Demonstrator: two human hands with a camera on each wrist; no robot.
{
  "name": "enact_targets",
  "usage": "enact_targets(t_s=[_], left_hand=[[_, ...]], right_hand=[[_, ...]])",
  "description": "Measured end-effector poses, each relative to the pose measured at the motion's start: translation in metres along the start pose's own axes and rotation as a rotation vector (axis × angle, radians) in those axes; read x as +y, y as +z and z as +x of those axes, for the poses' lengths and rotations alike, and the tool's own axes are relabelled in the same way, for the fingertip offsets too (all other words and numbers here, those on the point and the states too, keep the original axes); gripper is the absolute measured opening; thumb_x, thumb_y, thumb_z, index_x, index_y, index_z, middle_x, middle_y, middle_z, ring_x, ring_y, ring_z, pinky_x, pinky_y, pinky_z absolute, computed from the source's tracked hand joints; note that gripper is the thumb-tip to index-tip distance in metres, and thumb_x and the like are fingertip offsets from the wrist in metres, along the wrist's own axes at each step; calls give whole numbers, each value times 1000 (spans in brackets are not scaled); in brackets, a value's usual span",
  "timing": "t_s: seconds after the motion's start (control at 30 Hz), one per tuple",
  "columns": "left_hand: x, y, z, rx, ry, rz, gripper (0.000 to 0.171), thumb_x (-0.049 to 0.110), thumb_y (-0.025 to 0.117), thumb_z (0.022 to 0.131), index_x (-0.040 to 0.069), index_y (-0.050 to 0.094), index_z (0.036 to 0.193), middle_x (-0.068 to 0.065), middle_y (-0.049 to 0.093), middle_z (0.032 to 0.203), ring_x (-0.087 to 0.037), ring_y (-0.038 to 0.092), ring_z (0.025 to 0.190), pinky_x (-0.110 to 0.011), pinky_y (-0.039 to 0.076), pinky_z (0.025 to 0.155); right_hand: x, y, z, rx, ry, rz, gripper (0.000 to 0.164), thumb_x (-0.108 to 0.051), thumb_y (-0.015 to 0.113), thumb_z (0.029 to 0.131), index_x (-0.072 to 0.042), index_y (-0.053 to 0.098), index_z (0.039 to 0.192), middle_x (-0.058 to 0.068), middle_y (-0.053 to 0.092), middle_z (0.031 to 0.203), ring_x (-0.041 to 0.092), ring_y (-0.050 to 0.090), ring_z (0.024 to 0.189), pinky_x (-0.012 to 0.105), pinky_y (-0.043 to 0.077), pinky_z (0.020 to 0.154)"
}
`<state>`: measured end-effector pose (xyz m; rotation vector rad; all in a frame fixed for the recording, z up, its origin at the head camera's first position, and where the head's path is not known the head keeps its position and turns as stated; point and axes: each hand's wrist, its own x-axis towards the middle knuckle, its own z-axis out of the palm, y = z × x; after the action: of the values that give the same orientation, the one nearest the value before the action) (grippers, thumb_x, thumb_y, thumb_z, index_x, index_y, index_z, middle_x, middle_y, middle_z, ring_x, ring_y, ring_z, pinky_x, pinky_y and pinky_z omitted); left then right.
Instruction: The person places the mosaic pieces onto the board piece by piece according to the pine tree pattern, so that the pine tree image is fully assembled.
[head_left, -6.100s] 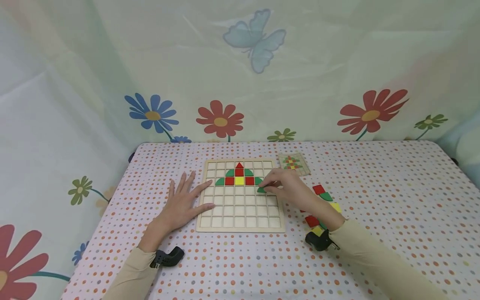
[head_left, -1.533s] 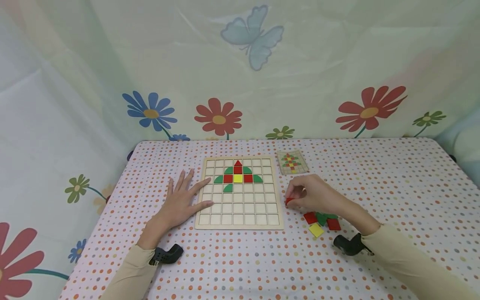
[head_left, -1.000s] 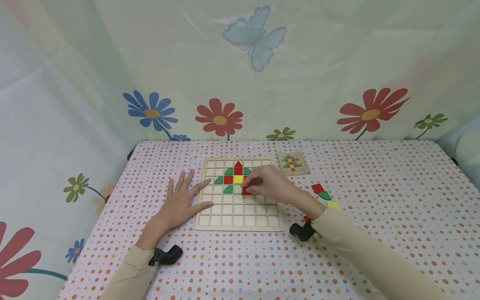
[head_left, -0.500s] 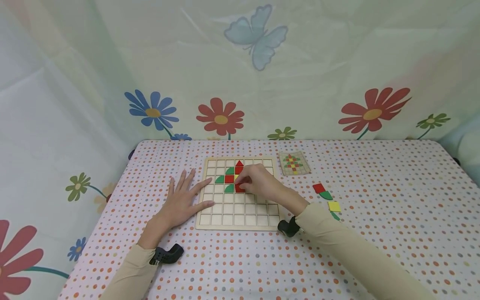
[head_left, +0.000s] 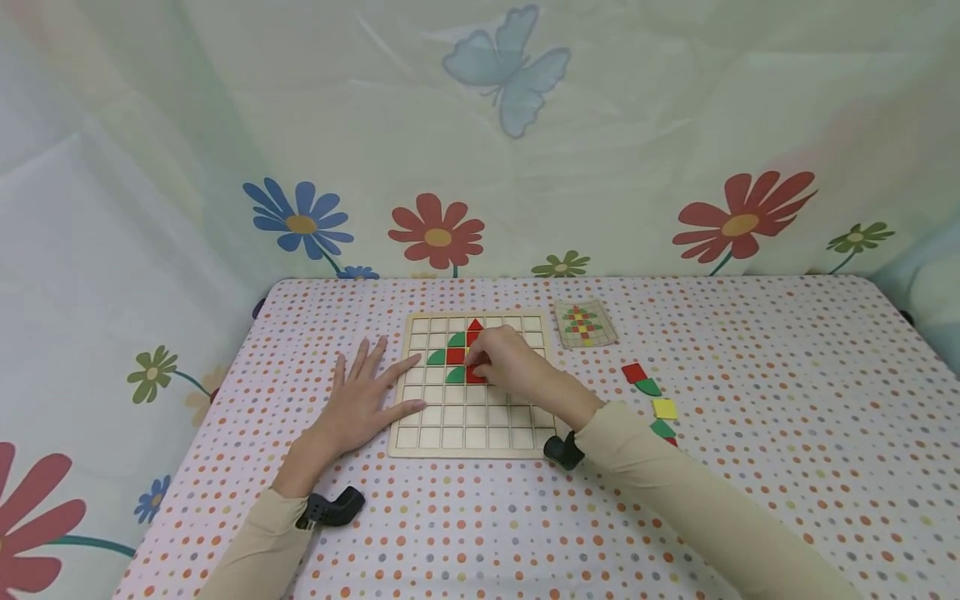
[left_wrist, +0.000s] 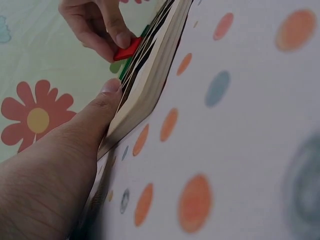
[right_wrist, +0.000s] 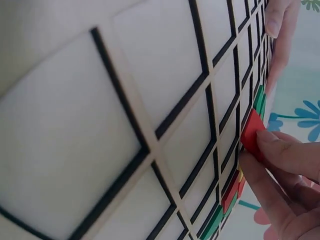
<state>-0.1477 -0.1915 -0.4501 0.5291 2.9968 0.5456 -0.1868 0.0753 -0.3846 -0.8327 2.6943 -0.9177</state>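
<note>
My right hand (head_left: 510, 358) pinches a red square tile (right_wrist: 252, 134) between thumb and fingers, over the wooden grid board (head_left: 472, 437). The tile is tilted at a cell just right of a green quarter-round tile (head_left: 455, 376). Above these, a red triangle (head_left: 475, 325), a red square (head_left: 455, 357) and green quarter-rounds (head_left: 437, 358) sit in the cells; my right hand hides the tiles on the right side. My left hand (head_left: 360, 404) lies with fingers spread at the board's left edge, thumb (left_wrist: 102, 102) and forefinger touching the frame.
A pattern card (head_left: 585, 323) showing a tree lies beyond the board's right corner. Right of the board lie loose tiles: a red square (head_left: 633, 372), a green quarter-round (head_left: 647, 387), a yellow square (head_left: 664, 408) and others, partly behind the right sleeve (head_left: 675, 475).
A green quarter-round, earlier in my right hand, now sits in the fourth row. My right hand has since picked up a red square and carried it left beside that tile. My left hand stays put.
</note>
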Motion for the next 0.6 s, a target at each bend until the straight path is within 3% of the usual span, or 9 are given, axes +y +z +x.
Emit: enact_targets(t_s=[0.17, 0.6], left_hand=[[-1, 0, -1, 6, 7, -3, 78, 63, 66, 94, 30, 44, 161, -20, 12, 174, -46, -1, 159, -74, -4, 120], [-1, 0, -2, 13, 13, -11, 77, 62, 66, 94, 30, 45, 160, -20, 12, 174, -46, 0, 159, -74, -3, 120]], right_hand=[[-5, 1, 2, -21, 25, -58, 15, 10, 74, 92, 3, 81, 103, 12, 77, 104, 24, 72, 100, 32, 60, 86], [-9, 4, 2, -25, -26, -192, 13, 8, 75, 92, 3, 82, 102, 14, 77, 103, 27, 73, 102, 33, 60, 87]])
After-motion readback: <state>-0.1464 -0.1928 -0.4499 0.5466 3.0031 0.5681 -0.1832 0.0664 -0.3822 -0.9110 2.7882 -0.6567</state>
